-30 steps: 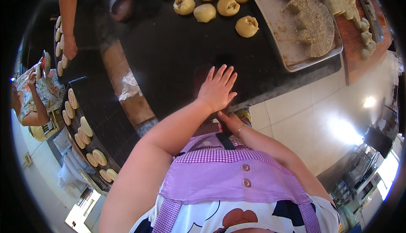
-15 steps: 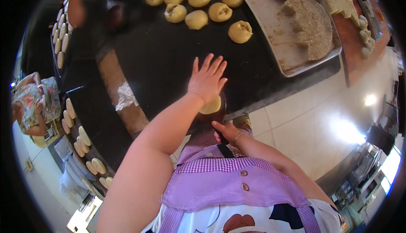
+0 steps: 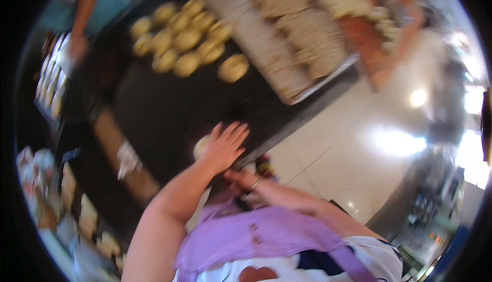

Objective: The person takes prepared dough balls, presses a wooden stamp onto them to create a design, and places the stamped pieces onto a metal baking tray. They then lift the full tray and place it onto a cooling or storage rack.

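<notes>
The dark worktop (image 3: 154,97) carries, beyond your hands, a metal tray (image 3: 256,51) and a cluster of yellow buns (image 3: 186,40). Your left hand (image 3: 221,148) is palm-down near its front edge, fingers extended and slightly spread; your right hand (image 3: 242,179) is curled just below, but blur hides what, if anything, its fingers pinch. The pale dough round (image 3: 200,148) shows at your left hand's left side, seemingly partly covered; the step looks like shaping it flat, and the next move calls for even pressure that spares its rim.
</notes>
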Motion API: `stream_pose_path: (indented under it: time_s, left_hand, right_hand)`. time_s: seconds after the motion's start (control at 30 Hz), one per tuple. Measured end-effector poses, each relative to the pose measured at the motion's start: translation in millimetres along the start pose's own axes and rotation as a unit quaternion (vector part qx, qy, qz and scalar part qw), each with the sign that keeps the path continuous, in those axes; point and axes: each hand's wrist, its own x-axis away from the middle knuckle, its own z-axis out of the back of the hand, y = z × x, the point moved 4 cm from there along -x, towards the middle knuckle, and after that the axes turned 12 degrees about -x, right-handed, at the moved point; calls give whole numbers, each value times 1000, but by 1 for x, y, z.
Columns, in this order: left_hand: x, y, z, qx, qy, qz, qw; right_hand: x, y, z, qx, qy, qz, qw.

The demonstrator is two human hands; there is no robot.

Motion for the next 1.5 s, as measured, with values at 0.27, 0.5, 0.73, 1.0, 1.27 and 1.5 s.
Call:
stream_pose_path:
  time_s: [0.27,0.5,0.73,1.0,1.27,1.5]
  left_hand:
    - [45,-36,-21,-2,-3,171,985]
    - [49,-27,-37,41,20,213,976]
    - [78,-28,-37,34,-13,99,994]
    - [96,-28,-19,112,-30,20,993]
    - [233,-43,-62,311,226,509,770]
    - [259,-35,-56,743,265,565,243]
  right_hand:
    - [12,-23,-18,134,34,55,989]
    - [1,-15,-19,108,40,61,991]
    - [18,-28,-41,109,7,52,993]
    - [12,-16,-24,96,29,26,995]
    - [105,-120,-62,625,80,399,666]
    - [145,-166,-129,744,199,252,586]
